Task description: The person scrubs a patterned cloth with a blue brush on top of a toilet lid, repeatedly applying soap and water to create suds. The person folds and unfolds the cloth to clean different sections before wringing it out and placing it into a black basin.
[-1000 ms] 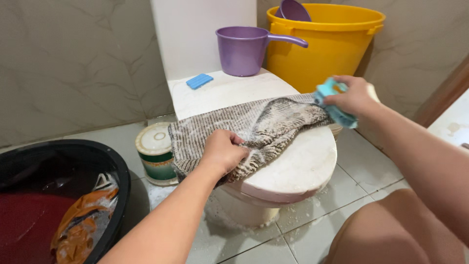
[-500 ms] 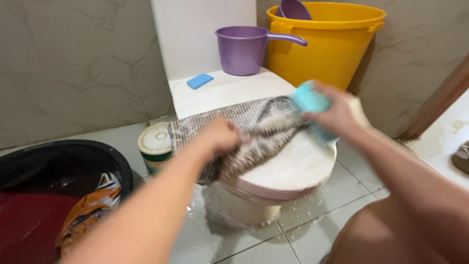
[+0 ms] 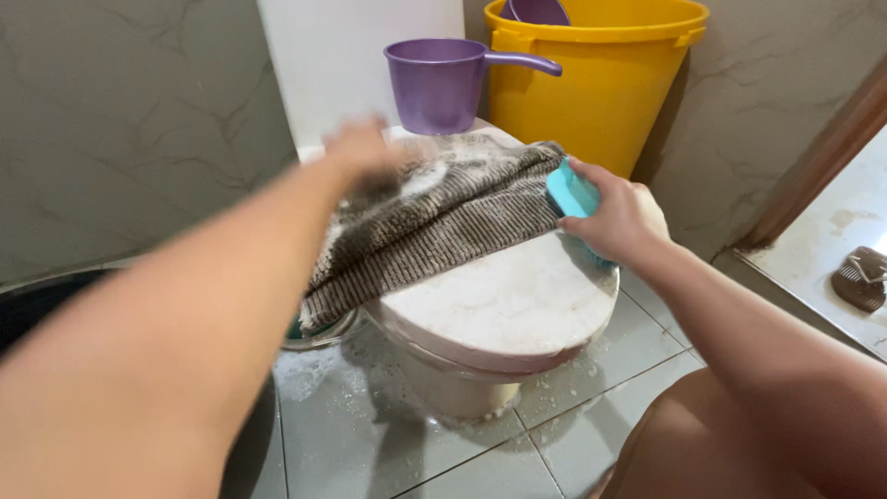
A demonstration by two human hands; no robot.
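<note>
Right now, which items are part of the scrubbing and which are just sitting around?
In use:
- striped cloth, soapy, spread over the toilet lid
- left hand on the cloth's far edge
- right hand gripping the blue scrub brush

Lying about:
- purple dipper behind the cloth
- yellow bucket
- brown sandal at the doorway

Our left hand (image 3: 362,148) has swung up and away from the near edge of the striped cloth (image 3: 434,217) to its far end by the cistern, blurred in motion. The cloth has been pulled back toward the tank, baring more of the white toilet lid (image 3: 504,300). Our right hand (image 3: 621,220), gripping the blue brush (image 3: 573,192), has dropped to the cloth's right edge. The blue soap bar is now hidden.
</note>
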